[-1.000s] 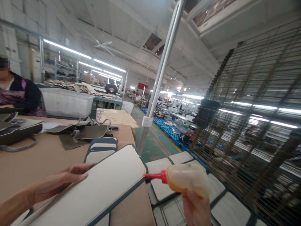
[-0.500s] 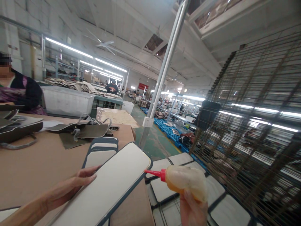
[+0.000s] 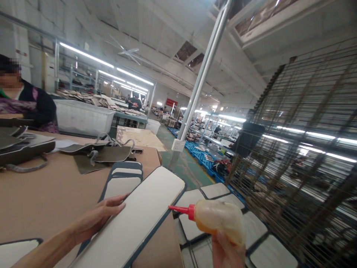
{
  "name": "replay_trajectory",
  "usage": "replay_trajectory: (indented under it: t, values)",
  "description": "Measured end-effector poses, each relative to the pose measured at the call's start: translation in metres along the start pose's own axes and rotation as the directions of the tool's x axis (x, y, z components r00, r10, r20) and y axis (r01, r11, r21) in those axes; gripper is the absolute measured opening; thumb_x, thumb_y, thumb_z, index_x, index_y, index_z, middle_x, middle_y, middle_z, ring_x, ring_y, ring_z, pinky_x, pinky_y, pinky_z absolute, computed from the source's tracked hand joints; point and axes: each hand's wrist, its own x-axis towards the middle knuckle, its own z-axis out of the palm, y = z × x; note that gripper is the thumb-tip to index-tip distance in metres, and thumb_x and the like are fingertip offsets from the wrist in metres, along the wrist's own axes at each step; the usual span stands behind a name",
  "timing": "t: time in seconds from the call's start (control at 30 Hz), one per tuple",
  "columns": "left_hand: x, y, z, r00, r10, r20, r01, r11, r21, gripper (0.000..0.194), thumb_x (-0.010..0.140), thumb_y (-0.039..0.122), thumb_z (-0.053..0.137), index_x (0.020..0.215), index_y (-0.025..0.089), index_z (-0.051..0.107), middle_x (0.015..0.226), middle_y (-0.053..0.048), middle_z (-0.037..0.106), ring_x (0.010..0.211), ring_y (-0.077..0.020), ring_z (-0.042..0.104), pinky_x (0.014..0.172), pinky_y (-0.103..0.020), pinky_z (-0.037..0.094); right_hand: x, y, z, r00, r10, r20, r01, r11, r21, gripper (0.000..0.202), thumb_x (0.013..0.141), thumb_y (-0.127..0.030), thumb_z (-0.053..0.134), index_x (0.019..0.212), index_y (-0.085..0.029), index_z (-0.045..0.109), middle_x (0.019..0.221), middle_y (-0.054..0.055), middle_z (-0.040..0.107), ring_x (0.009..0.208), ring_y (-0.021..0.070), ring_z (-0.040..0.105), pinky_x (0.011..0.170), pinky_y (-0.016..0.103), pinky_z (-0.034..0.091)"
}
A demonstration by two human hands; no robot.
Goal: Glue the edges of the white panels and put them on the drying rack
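My left hand (image 3: 104,212) grips the left edge of a long white panel (image 3: 139,219) with a dark blue border and rounded corners, tilted up over the table. In my right hand (image 3: 227,247) is a squeeze bottle (image 3: 219,219) of amber liquid, lying nearly level. Its red nozzle points left, and the tip meets the panel's right edge, below the corner. Fingers on the bottle's far side are hidden. Behind the panel lie several similar blue-edged panels (image 3: 122,184), stacked and overlapping. Part of another panel (image 3: 19,249) shows at the lower left.
Olive bag pieces with handles (image 3: 108,152) lie on the brown table (image 3: 55,197). More white panels (image 3: 256,227) rest on a rack at the right, near a tall wire rack (image 3: 301,149). A metal post (image 3: 195,89) rises beyond the table. A co-worker (image 3: 28,100) sits at left.
The nozzle tip has moved down along the panel's right edge, away from the corner. The panel and my left hand have shifted slightly right in view. Both hands keep their hold.
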Motion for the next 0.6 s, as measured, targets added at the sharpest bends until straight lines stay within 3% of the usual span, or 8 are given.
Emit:
replay_trajectory:
  t: [0.17,0.3,0.6]
  values:
    - [-0.001,0.004,0.008,1.0,0.021,0.001,-0.021,1.0,-0.021,0.088,0.056,0.031,0.09,0.133,0.014,0.052,0.102,-0.011,0.078,0.077,-0.024,0.075,0.067,-0.028,0.061,-0.003,0.006,-0.001,0.999,-0.005,0.034,0.004,1.0,0.016,0.067,0.066,-0.029,0.084,0.127,-0.033,0.057,0.094,-0.002,0.077,0.082,0.0176,0.072,0.082,0.025,0.056]
    - [-0.003,0.009,0.012,1.0,0.021,-0.011,-0.021,1.0,-0.023,0.089,0.055,0.029,0.09,0.133,0.013,0.053,0.098,-0.011,0.079,0.074,-0.023,0.075,0.066,-0.026,0.06,-0.006,0.008,0.0,1.0,0.024,0.02,-0.025,0.999,0.03,0.06,0.062,-0.026,0.087,0.117,-0.033,0.064,0.088,-0.004,0.077,0.077,0.0164,0.072,0.076,0.021,0.057]
    - [-0.002,0.018,0.015,0.998,0.046,0.031,-0.046,0.999,0.01,0.091,0.056,0.032,0.09,0.136,0.01,0.051,0.094,-0.013,0.079,0.07,-0.0227,0.074,0.06,-0.025,0.059,-0.025,0.001,0.019,0.992,0.116,-0.04,-0.112,0.989,0.092,0.06,0.052,-0.024,0.093,0.106,-0.037,0.07,0.089,-0.008,0.078,0.075,0.0146,0.073,0.071,0.015,0.057]
